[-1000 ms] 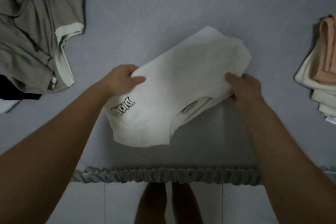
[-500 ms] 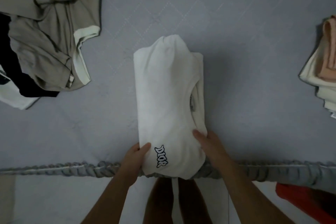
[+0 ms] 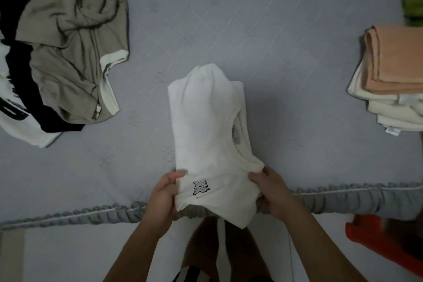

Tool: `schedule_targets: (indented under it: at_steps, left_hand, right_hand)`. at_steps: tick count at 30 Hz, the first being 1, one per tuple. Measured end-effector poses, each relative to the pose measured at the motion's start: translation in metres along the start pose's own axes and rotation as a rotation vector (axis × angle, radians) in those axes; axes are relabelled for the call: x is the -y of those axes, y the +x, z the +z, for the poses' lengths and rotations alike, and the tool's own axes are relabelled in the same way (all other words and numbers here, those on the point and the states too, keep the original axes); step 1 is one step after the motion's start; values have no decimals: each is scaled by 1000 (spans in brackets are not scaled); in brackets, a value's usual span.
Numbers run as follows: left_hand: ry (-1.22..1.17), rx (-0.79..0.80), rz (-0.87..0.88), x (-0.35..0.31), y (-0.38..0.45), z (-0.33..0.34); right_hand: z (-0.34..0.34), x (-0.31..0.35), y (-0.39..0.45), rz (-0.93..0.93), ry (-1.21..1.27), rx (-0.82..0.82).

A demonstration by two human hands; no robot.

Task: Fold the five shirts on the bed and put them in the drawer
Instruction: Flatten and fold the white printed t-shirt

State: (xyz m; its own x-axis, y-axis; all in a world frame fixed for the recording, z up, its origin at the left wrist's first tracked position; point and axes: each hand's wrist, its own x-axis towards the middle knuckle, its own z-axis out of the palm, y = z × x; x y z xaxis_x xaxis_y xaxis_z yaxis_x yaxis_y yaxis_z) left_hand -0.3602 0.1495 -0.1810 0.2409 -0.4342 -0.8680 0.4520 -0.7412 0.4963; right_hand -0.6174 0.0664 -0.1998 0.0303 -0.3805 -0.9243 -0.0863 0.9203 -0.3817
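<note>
Grey quilted bed sheet (image 3: 229,18) spreads under a folded white cotton shirt with a black logo (image 3: 206,126), lying lengthwise at the bed's near edge. Left hand (image 3: 163,197) and right hand (image 3: 272,192) pinch its near corners. Crumpled beige shirt (image 3: 75,52) lies far left; folded peach and cream shirts (image 3: 393,80) sit stacked right.

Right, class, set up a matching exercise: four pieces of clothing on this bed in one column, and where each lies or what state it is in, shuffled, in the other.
1. white shirt with logo
2. beige shirt
3. peach garment
4. black and white shirt

A. top of the folded stack
B. crumpled, far left, under another shirt
C. gripped at its near end by both hands
D. crumpled, white-trimmed

Pairs: 1-C, 2-D, 3-A, 4-B
</note>
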Motion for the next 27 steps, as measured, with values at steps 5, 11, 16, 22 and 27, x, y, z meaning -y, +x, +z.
schedule_targets:
  at_steps: [5, 11, 16, 22, 27]
  left_hand:
    - [218, 248, -48, 1, 3, -24]
    - [749, 74, 484, -7, -10, -21]
    - [712, 220, 592, -18, -36, -19]
    - [373, 56, 484, -66, 14, 16]
    - [304, -156, 368, -111, 96, 46]
  right_hand:
    - [1, 19, -16, -190, -41, 31]
    - [4, 34, -36, -209, -104, 44]
    - [-1, 62, -59, -103, 1, 87]
    - [49, 127, -16, -264, 157, -27]
    - [86, 119, 49, -397, -799, -234]
